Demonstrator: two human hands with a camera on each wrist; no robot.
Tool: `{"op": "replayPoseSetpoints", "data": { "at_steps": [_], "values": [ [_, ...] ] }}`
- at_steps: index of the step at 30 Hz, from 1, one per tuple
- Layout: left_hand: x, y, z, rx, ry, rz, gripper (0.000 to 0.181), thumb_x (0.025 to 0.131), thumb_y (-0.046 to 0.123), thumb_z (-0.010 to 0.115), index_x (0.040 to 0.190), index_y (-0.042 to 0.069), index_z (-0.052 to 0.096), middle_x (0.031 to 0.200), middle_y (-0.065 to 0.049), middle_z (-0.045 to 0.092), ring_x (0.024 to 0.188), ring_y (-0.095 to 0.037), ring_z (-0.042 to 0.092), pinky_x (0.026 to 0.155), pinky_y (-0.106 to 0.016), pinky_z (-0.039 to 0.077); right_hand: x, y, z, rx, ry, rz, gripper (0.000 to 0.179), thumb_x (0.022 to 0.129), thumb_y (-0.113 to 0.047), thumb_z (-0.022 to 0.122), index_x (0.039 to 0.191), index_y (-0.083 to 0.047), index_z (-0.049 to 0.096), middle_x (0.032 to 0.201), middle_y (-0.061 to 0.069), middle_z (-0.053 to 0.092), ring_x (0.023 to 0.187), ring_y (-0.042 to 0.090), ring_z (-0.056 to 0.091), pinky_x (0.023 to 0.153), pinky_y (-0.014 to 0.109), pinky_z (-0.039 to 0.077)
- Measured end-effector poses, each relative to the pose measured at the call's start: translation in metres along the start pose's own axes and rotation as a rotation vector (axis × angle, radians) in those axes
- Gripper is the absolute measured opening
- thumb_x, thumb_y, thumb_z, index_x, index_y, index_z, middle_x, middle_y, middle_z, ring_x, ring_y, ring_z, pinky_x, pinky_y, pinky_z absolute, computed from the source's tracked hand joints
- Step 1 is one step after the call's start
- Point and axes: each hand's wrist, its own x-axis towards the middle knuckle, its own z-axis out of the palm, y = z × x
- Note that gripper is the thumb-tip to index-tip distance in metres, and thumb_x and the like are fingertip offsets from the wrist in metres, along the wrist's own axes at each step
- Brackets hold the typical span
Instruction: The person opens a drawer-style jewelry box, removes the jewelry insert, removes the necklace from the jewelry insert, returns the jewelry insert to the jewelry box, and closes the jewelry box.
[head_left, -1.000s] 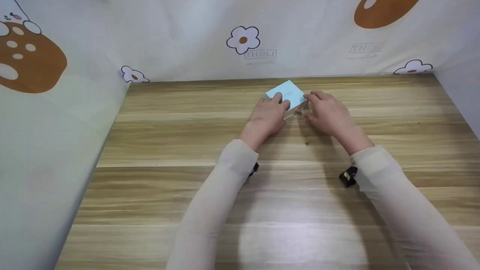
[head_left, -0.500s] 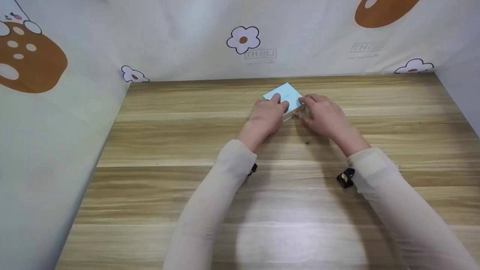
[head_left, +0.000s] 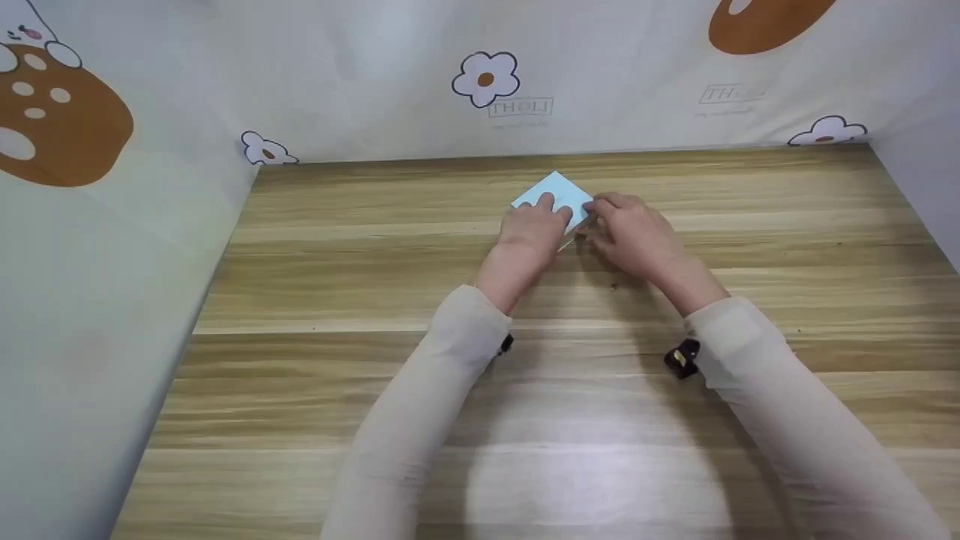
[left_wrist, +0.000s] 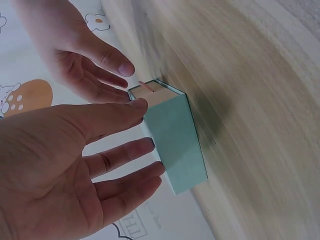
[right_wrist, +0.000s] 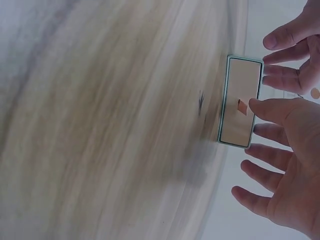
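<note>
A small light blue box (head_left: 555, 199) sits near the back of the table, its lid side up. In the right wrist view its beige drawer front (right_wrist: 240, 85) carries a small brown pull tab (right_wrist: 242, 106). My left hand (head_left: 529, 232) rests its fingers on the box's top, near its left side, and the left wrist view shows those fingers fairly straight. On the other side, my right hand (head_left: 634, 232) has its fingertips at the box's right corner. Its thumb (right_wrist: 265, 107) is close to the tab; whether it touches the tab I cannot tell.
The wood-grain table (head_left: 300, 390) spreads under both arms. Behind it hangs a pale sheet (head_left: 360, 82) with flower prints, which also covers the left side. A dark speck (head_left: 614, 286) lies on the table in front of the right hand.
The box has slid to the left and slightly towards me, turning a little. Both hands have moved along with it, the right one more than the left.
</note>
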Motion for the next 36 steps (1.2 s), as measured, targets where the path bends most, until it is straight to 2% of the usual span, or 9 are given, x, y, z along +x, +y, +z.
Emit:
{"op": "replayPoseSetpoints", "data": {
  "at_steps": [8, 14, 18, 25, 36],
  "values": [
    [0.0, -0.006, 0.004, 0.022, 0.007, -0.046, 0.051, 0.095, 0.018, 0.066, 0.143, 0.016, 0.048, 0.135, -0.008, 0.051, 0.118, -0.026, 0.057, 0.089, -0.037, 0.057, 0.002, -0.009, 0.003, 0.024, -0.006, -0.02, 0.046, 0.093, -0.022, 0.068, 0.134, -0.002, 0.059, 0.144, 0.018, 0.054, 0.134, 0.04, 0.049, 0.11, 0.054, 0.041],
    [-0.001, -0.014, 0.008, -0.027, 0.031, -0.09, 0.062, 0.089, 0.022, 0.074, 0.145, 0.018, 0.048, 0.141, -0.009, 0.045, 0.125, -0.027, 0.052, 0.091, -0.041, 0.056, 0.005, -0.015, 0.007, 0.048, 0.022, -0.069, 0.044, 0.095, -0.023, 0.068, 0.131, 0.0, 0.061, 0.139, 0.02, 0.058, 0.129, 0.04, 0.055, 0.108, 0.052, 0.045],
    [-0.002, -0.02, 0.008, -0.048, 0.031, -0.065, 0.063, 0.089, 0.021, 0.075, 0.145, 0.016, 0.046, 0.145, -0.009, 0.042, 0.128, -0.028, 0.049, 0.094, -0.044, 0.055, 0.006, -0.019, 0.008, 0.055, 0.01, -0.065, 0.044, 0.095, -0.024, 0.067, 0.131, -0.001, 0.061, 0.141, 0.02, 0.057, 0.131, 0.04, 0.053, 0.109, 0.053, 0.044],
    [-0.003, -0.035, 0.004, -0.087, -0.029, -0.037, 0.067, 0.093, 0.02, 0.068, 0.152, 0.017, 0.036, 0.163, -0.007, 0.024, 0.142, -0.029, 0.039, 0.104, -0.046, 0.049, 0.008, -0.026, 0.009, 0.084, 0.006, -0.085, 0.04, 0.095, -0.019, 0.065, 0.131, -0.001, 0.061, 0.14, 0.019, 0.059, 0.132, 0.038, 0.053, 0.111, 0.051, 0.042],
    [-0.003, -0.05, 0.002, -0.188, -0.075, 0.048, 0.079, 0.087, 0.026, 0.075, 0.154, 0.016, 0.034, 0.166, -0.007, 0.022, 0.151, -0.029, 0.025, 0.12, -0.044, 0.032, 0.011, -0.034, 0.013, 0.109, 0.005, -0.118, 0.039, 0.095, -0.02, 0.068, 0.129, -0.003, 0.062, 0.138, 0.016, 0.061, 0.129, 0.037, 0.056, 0.111, 0.051, 0.042]
  ]
}}
